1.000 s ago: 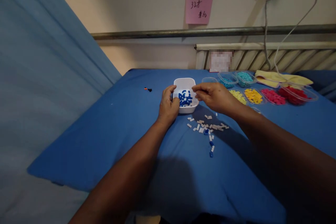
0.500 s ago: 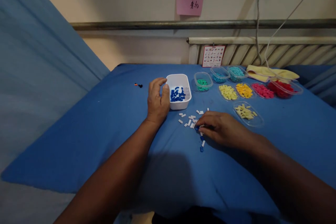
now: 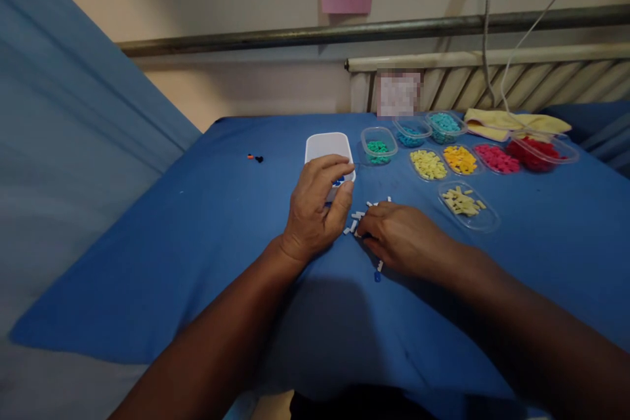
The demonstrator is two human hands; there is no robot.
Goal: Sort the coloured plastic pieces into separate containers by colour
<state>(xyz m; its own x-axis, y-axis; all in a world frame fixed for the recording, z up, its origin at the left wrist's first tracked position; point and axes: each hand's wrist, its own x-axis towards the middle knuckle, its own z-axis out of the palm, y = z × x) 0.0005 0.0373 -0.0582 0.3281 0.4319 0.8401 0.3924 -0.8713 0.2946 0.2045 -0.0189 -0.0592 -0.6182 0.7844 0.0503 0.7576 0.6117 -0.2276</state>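
My left hand (image 3: 319, 205) is in front of a white tub (image 3: 327, 143), its fingers curved and the thumb apart, with nothing visible between them. It covers much of the tub; a few small blue pieces (image 3: 338, 181) show inside. My right hand (image 3: 401, 233) is closed and turned down over small white pieces (image 3: 353, 226) scattered on the cloth. Its fingertips are pressed together among them, and what they hold is hidden. Just below that hand, a white piece (image 3: 380, 266) and a blue piece (image 3: 377, 277) lie end to end.
Clear tubs of green pieces (image 3: 378, 151), teal, yellow, orange, pink and red pieces (image 3: 536, 152) stand back right. A tray of cream pieces (image 3: 462, 201) is nearer. A yellow cloth (image 3: 516, 123) lies behind. Small black and orange bits (image 3: 259, 159) lie left on the blue cloth (image 3: 197, 223).
My left hand has moved right and closer, from the tub's left side to across its front. My right hand has shifted slightly left over the white pieces. The camera view has tilted a little.
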